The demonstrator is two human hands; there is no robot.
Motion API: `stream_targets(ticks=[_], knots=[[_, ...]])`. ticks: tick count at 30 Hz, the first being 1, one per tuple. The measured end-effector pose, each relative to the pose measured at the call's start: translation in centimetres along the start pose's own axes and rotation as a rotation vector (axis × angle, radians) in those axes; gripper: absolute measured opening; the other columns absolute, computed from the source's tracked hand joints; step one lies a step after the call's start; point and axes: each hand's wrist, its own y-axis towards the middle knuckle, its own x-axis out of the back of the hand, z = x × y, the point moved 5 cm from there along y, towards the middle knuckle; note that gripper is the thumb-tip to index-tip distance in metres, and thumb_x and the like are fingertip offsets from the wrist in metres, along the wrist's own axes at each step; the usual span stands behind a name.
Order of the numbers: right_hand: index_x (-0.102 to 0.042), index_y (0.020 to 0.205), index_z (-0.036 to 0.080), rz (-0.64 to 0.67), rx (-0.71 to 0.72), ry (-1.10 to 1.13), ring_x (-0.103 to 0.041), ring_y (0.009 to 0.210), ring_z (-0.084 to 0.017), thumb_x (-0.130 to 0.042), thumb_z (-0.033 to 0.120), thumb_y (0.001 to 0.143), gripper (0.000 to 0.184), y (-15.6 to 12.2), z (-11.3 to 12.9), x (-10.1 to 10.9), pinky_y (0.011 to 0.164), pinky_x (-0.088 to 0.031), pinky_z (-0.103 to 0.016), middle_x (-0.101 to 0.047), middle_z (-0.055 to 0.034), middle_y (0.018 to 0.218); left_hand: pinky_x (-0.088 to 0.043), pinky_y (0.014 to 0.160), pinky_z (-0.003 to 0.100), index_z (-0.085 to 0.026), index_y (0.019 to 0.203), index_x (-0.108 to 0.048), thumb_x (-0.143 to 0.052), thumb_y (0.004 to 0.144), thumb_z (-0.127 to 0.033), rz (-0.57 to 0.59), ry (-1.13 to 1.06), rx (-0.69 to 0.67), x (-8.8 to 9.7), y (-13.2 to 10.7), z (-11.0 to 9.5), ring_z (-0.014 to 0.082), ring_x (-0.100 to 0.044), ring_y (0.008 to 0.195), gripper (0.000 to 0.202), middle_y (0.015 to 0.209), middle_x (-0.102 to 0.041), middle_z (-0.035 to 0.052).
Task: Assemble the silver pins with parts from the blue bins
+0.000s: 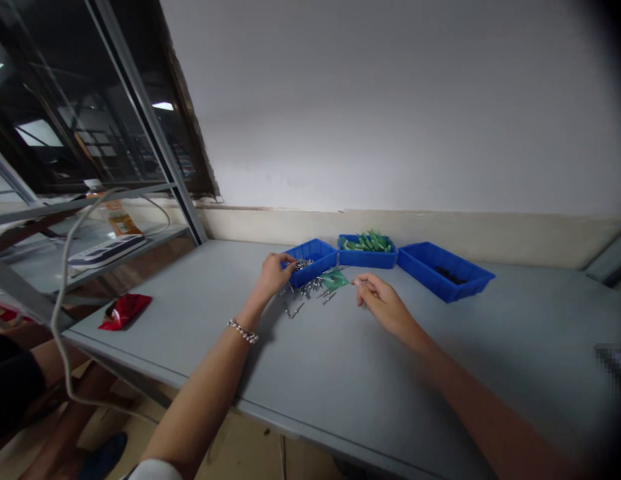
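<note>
My left hand (276, 273) is at the near-left rim of a blue bin (317, 270). Its fingers are closed beside small shiny metal pins (304, 264) inside, and what is between them is hidden. More metal pins (310, 289) lie scattered on the table in front of that bin. A small green plastic bag (336, 280) lies among the loose pins. At the bag's right corner, my right hand (379, 300) has thumb and forefinger pinched, seemingly on its edge. Behind it, a second blue bin (367, 259) holds several green packets (374, 241).
A third blue bin (435, 283) with dark small parts (450, 275) stands to the right. On the left of the grey table (310, 373) is a red packet (125, 311). A white cable (63, 307) hangs by the metal shelf, where a bottle (121, 219) stands. Someone's legs (75, 413) are at lower left.
</note>
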Motion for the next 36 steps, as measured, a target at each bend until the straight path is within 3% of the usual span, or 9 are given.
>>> stream_targets(ticks=[4,8,12,17,24,26,28,31,36], knots=[[-0.048,0.086,0.018,0.002,0.025,-0.008,-0.044,0.052,-0.012,-0.037,0.04,0.081,0.026,0.0,0.1,0.1,0.053,-0.034,-0.025,-0.048,0.0024,0.056,-0.041,0.079,0.028,-0.016,0.1,-0.059,-0.048,0.076,-0.032,0.018,0.134,0.073,2.0,0.0,0.6,0.0183,-0.054,0.089,0.031,0.092,-0.061,0.0089],[-0.049,0.086,0.018,-0.005,0.028,-0.011,-0.045,0.051,-0.012,-0.037,0.041,0.081,0.026,0.0,0.0,0.2,0.051,-0.034,-0.024,-0.048,0.0026,0.056,-0.043,0.073,0.028,-0.014,0.096,-0.06,-0.044,0.077,-0.028,0.351,0.357,0.183,2.8,-0.7,1.7,0.0199,-0.058,0.084,0.029,0.093,-0.064,0.0108],[-0.049,0.085,0.018,-0.003,0.027,-0.016,-0.044,0.052,-0.012,-0.037,0.04,0.081,0.026,0.1,-0.1,0.1,0.052,-0.034,-0.024,-0.048,0.0023,0.057,-0.044,0.066,0.026,-0.017,0.081,-0.066,-0.056,0.065,-0.03,0.543,0.388,0.125,1.7,-1.6,1.3,0.0226,-0.061,0.079,0.023,0.082,-0.067,0.0088],[-0.048,0.081,0.019,0.005,0.038,-0.019,-0.046,0.055,-0.012,-0.037,0.039,0.081,0.023,0.1,-0.1,0.0,0.055,-0.036,-0.025,-0.048,0.0019,0.058,-0.044,0.068,0.029,-0.016,0.077,-0.065,-0.058,0.062,-0.025,0.588,0.449,0.094,-0.5,-2.1,1.4,0.0259,-0.06,0.084,0.019,0.086,-0.066,0.0113],[-0.05,0.082,0.019,0.02,0.028,-0.048,-0.048,0.055,-0.013,-0.036,0.038,0.081,0.024,0.0,0.3,0.2,0.056,-0.036,-0.025,-0.048,0.0019,0.057,-0.043,0.067,0.029,-0.016,0.087,-0.061,-0.05,0.07,-0.025,0.426,0.494,0.238,2.4,-1.1,4.0,0.025,-0.059,0.087,0.022,0.093,-0.064,0.0136],[-0.051,0.082,0.018,0.008,0.036,-0.054,-0.048,0.055,-0.013,-0.036,0.038,0.081,0.024,0.0,0.4,0.2,0.056,-0.037,-0.025,-0.049,0.002,0.056,-0.043,0.064,0.031,-0.014,0.092,-0.058,-0.042,0.076,-0.027,0.294,0.496,0.314,4.4,-0.7,4.6,0.0261,-0.058,0.087,0.026,0.095,-0.062,0.0161],[-0.051,0.081,0.018,-0.001,0.049,-0.051,-0.049,0.056,-0.013,-0.037,0.037,0.081,0.024,0.0,0.4,0.2,0.057,-0.037,-0.025,-0.049,0.002,0.056,-0.043,0.064,0.032,-0.014,0.093,-0.057,-0.038,0.08,-0.029,0.032,0.449,0.323,6.4,-0.4,4.2,0.026,-0.058,0.086,0.027,0.094,-0.062,0.0154],[-0.051,0.08,0.018,0.001,0.049,-0.042,-0.049,0.055,-0.013,-0.037,0.037,0.081,0.023,0.1,0.3,0.1,0.057,-0.038,-0.025,-0.048,0.0023,0.055,-0.042,0.068,0.029,-0.016,0.085,-0.056,-0.042,0.08,-0.028,-0.326,0.282,0.08,7.7,-0.5,1.4,0.021,-0.057,0.08,0.02,0.087,-0.062,0.0094],[-0.052,0.081,0.018,-0.002,0.029,-0.023,-0.048,0.052,-0.012,-0.041,0.037,0.079,0.022,0.2,-0.3,-0.2,0.051,-0.036,-0.024,-0.047,0.0026,0.054,-0.041,0.063,0.023,-0.017,0.078,-0.055,-0.047,0.079,-0.025,-0.17,0.013,-0.423,3.6,-2.2,-4.9,0.0118,-0.053,0.065,0.011,0.076,-0.057,0.0027]])
